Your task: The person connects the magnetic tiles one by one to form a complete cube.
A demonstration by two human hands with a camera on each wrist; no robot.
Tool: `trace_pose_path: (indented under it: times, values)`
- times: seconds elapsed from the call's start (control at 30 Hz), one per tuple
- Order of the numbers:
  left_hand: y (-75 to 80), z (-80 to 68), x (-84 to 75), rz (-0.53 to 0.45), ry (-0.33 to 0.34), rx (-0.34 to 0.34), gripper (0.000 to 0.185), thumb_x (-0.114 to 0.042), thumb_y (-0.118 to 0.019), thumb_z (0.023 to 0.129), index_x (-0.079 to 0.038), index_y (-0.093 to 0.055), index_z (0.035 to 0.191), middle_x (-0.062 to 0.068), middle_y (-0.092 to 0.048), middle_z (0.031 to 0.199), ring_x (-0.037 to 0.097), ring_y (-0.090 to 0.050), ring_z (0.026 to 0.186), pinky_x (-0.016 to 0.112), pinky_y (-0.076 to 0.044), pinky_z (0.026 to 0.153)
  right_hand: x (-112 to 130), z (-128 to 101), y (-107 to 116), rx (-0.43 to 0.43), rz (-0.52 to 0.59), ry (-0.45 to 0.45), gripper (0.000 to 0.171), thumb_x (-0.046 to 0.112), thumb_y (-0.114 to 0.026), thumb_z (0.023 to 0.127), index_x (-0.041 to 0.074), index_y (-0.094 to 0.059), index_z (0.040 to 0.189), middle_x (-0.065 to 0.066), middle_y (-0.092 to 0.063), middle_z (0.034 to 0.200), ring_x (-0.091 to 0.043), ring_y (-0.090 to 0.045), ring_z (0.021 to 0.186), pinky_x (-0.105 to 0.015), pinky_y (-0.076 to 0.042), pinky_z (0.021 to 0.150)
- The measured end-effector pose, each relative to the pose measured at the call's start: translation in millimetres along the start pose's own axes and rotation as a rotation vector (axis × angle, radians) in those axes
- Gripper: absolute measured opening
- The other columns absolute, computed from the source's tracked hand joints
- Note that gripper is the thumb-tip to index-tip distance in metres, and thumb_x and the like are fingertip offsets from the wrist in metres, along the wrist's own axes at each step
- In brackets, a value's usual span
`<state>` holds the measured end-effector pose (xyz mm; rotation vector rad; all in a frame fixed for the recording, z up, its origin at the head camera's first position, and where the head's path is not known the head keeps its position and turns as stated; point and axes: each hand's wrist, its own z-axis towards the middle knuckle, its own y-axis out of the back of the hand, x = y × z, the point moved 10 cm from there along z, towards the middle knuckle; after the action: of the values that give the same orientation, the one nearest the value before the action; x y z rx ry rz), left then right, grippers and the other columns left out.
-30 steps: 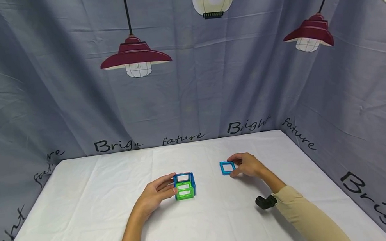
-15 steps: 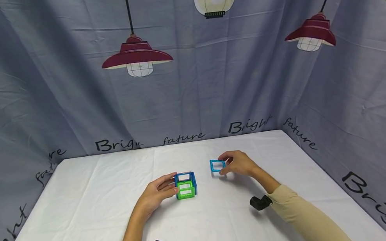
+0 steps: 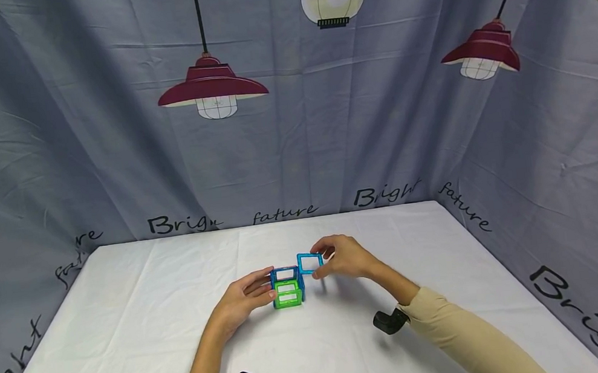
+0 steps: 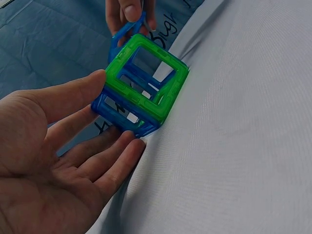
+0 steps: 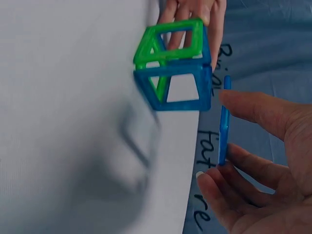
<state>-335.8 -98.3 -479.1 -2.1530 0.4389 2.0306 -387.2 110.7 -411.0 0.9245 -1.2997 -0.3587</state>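
Blue square plastic frame tile (image 3: pixel 310 262) is pinched in the right hand (image 3: pixel 343 257), held just above and right of the green-and-blue tile cube (image 3: pixel 286 287). The cube is steadied on the white tablecloth (image 3: pixel 127 326) by the left hand (image 3: pixel 245 298), fingers straight against its left side.

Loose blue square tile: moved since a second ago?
Yes. The blue square tile, pinched by the right hand, moved left across the table, now close beside the cube.

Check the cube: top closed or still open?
Open. The cube has no top tile; the right hand holds the blue square tile just beside it, unattached.
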Motion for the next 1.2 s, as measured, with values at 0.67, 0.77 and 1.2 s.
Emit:
trace_pose_path:
  times: [0.67, 0.77, 1.2]
  values:
    - [0.0, -1.2, -0.1, -0.008, -0.01, 0.031, 0.063, -0.019, -0.076, 0.093, -0.011, -0.05, 0.15, 0.019, -0.052, 0.151, 0.036, -0.049, 0.141, 0.042, -0.047, 0.112, 47, 1, -35, 0.055, -0.052, 0.141, 0.05, 0.024, -0.092, 0.07, 0.007, -0.073, 0.113, -0.005, -0.069, 0.105, -0.026, -0.062, 0.1, -0.035, -0.052, 0.082]
    - [-0.2, -1.2, 0.2, -0.006, -0.008, 0.027, 0.062, -0.019, -0.076, 0.093, -0.011, -0.051, 0.149, 0.019, -0.052, 0.151, 0.036, -0.049, 0.141, 0.042, -0.047, 0.111, 49, 1, -38, 0.049, -0.067, 0.145, 0.049, 0.024, -0.092, 0.071, 0.007, -0.074, 0.113, -0.006, -0.069, 0.105, -0.027, -0.062, 0.1, -0.036, -0.052, 0.082]
    - [-0.1, -1.5, 0.8, -0.006, -0.009, 0.016, 0.062, -0.017, -0.076, 0.092, -0.01, -0.051, 0.149, 0.019, -0.052, 0.15, 0.036, -0.05, 0.14, 0.039, -0.049, 0.11, 52, 2, -39, 0.024, -0.087, 0.149, 0.049, 0.025, -0.093, 0.07, 0.009, -0.075, 0.113, -0.006, -0.071, 0.106, -0.028, -0.063, 0.102, -0.036, -0.051, 0.082]
